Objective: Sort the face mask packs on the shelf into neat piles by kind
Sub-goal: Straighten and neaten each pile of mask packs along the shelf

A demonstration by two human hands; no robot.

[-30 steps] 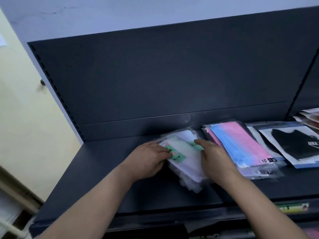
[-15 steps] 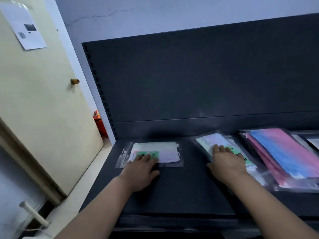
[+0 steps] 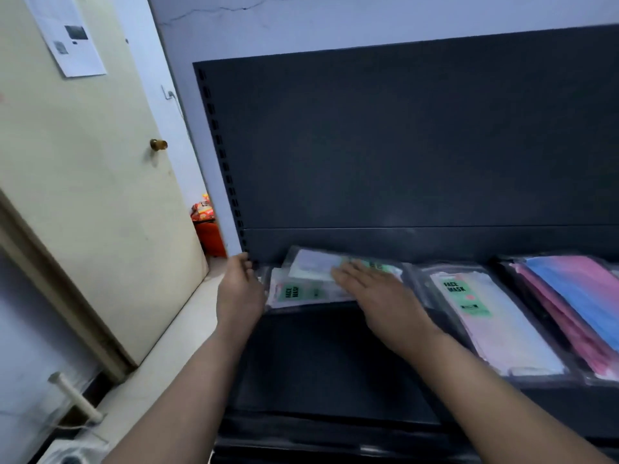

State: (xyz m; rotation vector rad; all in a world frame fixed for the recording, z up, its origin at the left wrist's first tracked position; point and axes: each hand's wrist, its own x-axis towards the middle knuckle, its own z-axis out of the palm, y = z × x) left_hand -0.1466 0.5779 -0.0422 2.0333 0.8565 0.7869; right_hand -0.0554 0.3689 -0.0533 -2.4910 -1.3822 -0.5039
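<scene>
A: Where are the packs being sorted?

B: At the far left end of the dark grey metal shelf [image 3: 335, 363], against its back panel: a small pile of clear plastic packs of white face masks [image 3: 301, 293] with green "FACE MASK" labels. The topmost pack [image 3: 315, 266] lies askew across the back of the pile.

A: And the hands?

B: The right hand [image 3: 378, 298] lies flat on that topmost pack. Its fingers [image 3: 348, 272] are straight and close together, pressing down, not pinching. The left hand [image 3: 239, 289] stands on edge at the pile's left side, its fingers [image 3: 243, 262] straight and together. It seems to touch the plastic margin, though I cannot tell for certain.

A: How will these packs handle?

B: Light and thin, I judge: soft masks inside glossy film that bends easily. The film looks slippery, so packs are likely to slide over one another. Flat palms squaring the edges suit them better than a pinch. To lift one, the sealed margin along a short edge is the place.

A: What else lies there?

B: Just beside, to the right, is a slanted pile of like packs with pale pink-white masks [image 3: 495, 329]. Beyond it lie glossy packs of pink and blue masks [image 3: 576, 296], fanned out.
</scene>
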